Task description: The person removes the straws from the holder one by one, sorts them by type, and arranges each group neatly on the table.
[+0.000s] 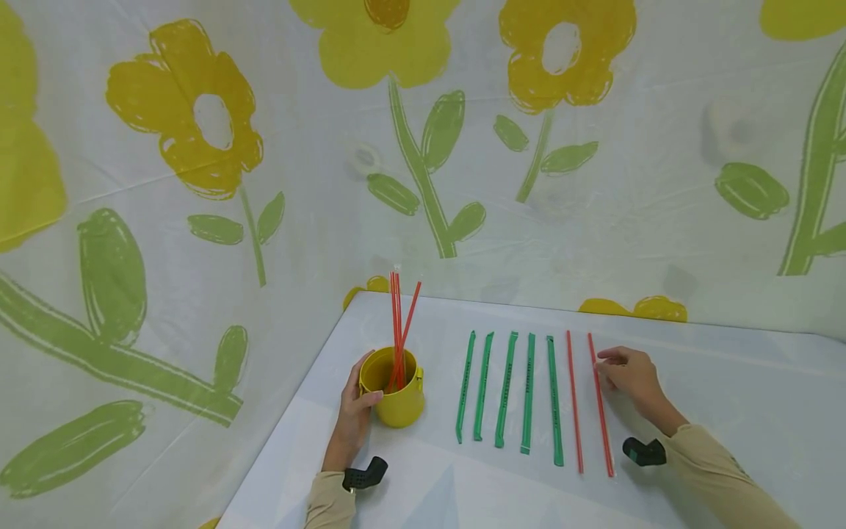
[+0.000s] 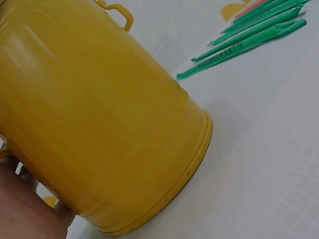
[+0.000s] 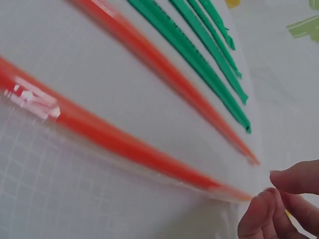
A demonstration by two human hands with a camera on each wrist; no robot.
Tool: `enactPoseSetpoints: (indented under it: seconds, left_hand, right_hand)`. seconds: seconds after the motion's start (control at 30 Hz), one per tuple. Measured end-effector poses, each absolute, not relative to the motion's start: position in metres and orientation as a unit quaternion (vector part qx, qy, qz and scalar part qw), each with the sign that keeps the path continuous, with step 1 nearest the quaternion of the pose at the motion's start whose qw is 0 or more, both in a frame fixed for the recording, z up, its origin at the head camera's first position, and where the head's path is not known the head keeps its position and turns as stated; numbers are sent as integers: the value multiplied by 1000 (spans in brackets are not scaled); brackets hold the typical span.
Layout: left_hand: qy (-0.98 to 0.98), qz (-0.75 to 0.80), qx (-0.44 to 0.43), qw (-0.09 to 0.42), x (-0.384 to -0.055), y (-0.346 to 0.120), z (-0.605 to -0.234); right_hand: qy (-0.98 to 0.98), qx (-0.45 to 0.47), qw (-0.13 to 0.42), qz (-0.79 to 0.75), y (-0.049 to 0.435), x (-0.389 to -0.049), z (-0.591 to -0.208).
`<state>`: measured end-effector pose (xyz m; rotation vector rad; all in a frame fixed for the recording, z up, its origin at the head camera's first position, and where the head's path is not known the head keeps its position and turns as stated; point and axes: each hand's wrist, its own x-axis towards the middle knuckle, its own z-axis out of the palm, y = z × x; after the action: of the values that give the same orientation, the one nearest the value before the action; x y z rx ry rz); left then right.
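My left hand grips a yellow bucket by its left side, thumb over the front near the rim. The bucket's wall fills much of the left wrist view, where only part of that hand shows. Several red straws stand leaning inside it. On the right, the fingertips of my right hand are right at the upper part of a red straw in clear wrapping. In the right wrist view the thumb and fingers are loosely bent, a small gap between them. Another red straw lies parallel to its left.
Several green-wrapped straws lie in a row between the bucket and the red straws, on a white table. Behind the table's back edge hangs a flower-patterned sheet, which also runs along the left side.
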<state>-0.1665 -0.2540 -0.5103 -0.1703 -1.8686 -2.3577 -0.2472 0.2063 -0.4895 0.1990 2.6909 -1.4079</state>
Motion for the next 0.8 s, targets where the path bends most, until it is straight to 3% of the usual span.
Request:
enactPoseSetpoints:
  seconds: [0.43,0.8]
  left_hand:
    - [-619,-779,-69,76,-166,-256,-508]
    - [-613,-783,-77,70,-167,-255,-513]
  right_hand:
    - [862,14,0,-506,188,-268,-497]
    - [836,-51,12,-546,149,-246,-441]
